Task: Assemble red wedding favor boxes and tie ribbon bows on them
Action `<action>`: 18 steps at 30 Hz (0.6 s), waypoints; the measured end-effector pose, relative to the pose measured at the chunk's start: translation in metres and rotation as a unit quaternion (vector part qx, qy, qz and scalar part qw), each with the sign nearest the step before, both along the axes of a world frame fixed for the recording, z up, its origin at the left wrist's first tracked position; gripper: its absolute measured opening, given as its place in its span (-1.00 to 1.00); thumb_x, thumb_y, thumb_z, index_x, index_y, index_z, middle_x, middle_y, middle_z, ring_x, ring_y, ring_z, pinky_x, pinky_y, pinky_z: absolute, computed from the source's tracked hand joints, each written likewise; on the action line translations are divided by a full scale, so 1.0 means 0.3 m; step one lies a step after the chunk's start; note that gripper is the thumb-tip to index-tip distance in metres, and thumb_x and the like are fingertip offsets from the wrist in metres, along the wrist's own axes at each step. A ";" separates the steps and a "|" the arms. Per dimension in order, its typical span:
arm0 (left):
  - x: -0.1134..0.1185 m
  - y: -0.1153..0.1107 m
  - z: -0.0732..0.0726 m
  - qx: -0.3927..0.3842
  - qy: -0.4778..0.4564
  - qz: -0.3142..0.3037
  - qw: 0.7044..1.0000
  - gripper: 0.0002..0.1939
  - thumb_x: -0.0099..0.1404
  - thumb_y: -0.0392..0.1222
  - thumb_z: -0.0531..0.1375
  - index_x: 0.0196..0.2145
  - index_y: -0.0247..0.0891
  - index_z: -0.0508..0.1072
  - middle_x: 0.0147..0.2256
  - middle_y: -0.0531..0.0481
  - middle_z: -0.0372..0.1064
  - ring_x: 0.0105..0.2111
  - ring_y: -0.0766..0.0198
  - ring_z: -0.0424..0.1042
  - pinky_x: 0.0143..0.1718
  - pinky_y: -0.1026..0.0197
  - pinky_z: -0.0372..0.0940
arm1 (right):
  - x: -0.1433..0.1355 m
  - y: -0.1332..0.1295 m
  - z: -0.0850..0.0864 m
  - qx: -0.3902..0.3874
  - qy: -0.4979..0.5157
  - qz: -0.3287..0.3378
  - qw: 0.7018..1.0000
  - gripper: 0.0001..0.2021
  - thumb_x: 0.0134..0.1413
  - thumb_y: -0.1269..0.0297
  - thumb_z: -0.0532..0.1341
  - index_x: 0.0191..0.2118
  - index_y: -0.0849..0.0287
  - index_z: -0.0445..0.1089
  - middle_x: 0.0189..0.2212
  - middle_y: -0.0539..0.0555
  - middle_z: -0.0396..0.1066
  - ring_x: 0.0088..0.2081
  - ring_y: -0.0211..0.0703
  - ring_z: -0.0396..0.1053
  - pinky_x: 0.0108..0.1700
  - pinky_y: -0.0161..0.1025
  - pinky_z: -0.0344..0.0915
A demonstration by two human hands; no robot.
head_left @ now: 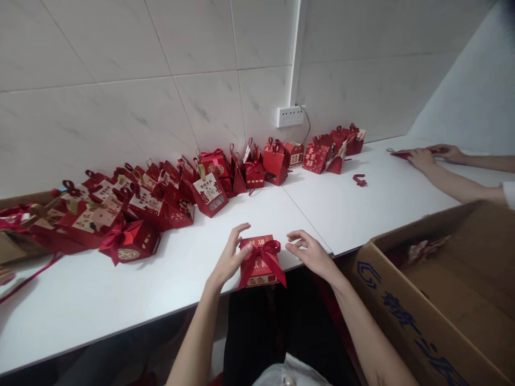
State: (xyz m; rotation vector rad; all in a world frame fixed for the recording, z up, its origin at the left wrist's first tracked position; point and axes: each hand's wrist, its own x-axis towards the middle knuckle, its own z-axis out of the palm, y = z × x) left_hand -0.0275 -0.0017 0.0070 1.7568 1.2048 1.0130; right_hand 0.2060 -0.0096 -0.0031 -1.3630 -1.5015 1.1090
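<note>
A red gift box point(257, 244) with a dark red ribbon bow point(263, 257) tied on top sits at the front edge of the white table, between my hands. My left hand point(232, 252) is at the box's left side, fingers apart and curved, with the thumb close to the bow; whether it touches cannot be told. Just off the right side, my right hand point(308, 251) has its fingers spread and holds nothing.
Many red gift boxes point(148, 198) with ribbon loops line the wall. A large cardboard carton point(406, 289) stands at right, by the table edge. A co-worker's hands point(422, 156) hold a flat red piece at far right. A loose red ribbon point(359, 180) lies on the table point(322, 206).
</note>
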 end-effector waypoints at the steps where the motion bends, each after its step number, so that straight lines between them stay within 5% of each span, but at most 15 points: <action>1: 0.006 -0.016 -0.005 -0.003 -0.010 0.062 0.998 -0.57 0.28 0.04 0.02 0.04 -0.20 0.22 0.11 -0.16 0.16 0.14 0.10 0.15 0.10 0.05 0.12 | -0.008 0.014 -0.012 0.003 0.012 0.020 1.000 -0.59 -0.09 0.01 0.27 -0.15 0.15 0.33 -0.22 0.07 0.37 -0.33 -0.23 0.32 -0.26 -0.24 0.27; 5: 0.028 -0.064 -0.011 -0.026 0.002 0.219 0.975 -0.68 0.25 0.06 0.04 -0.25 -0.25 0.33 -0.20 -0.09 0.33 -0.13 0.13 0.32 -0.13 0.10 0.22 | -0.055 0.024 -0.022 -0.013 0.053 0.092 0.994 -0.62 -0.10 0.02 0.29 -0.20 0.17 0.37 -0.30 0.06 0.40 -0.31 -0.18 0.33 -0.20 -0.19 0.26; 9: 0.042 -0.077 -0.004 -0.050 -0.003 0.210 0.976 -0.69 0.23 0.06 0.08 -0.48 -0.23 0.25 -0.49 0.07 0.24 -0.44 0.27 0.26 -0.38 0.24 0.18 | -0.089 0.008 -0.013 -0.013 0.086 0.072 0.994 -0.71 -0.02 0.02 0.22 -0.44 0.18 0.33 -0.48 -0.02 0.34 -0.41 -0.23 0.27 -0.29 -0.25 0.21; 18: 0.099 -0.136 0.004 -0.070 -0.096 0.246 0.962 -0.69 0.23 0.01 0.07 -0.54 -0.21 0.13 -0.56 0.14 0.12 -0.52 0.35 0.17 -0.47 0.32 0.16 | -0.123 -0.033 -0.019 -0.122 0.288 0.048 0.949 -0.62 -0.09 0.00 0.26 -0.58 0.19 0.19 -0.62 -0.10 0.12 -0.53 -0.35 0.08 -0.42 -0.33 0.10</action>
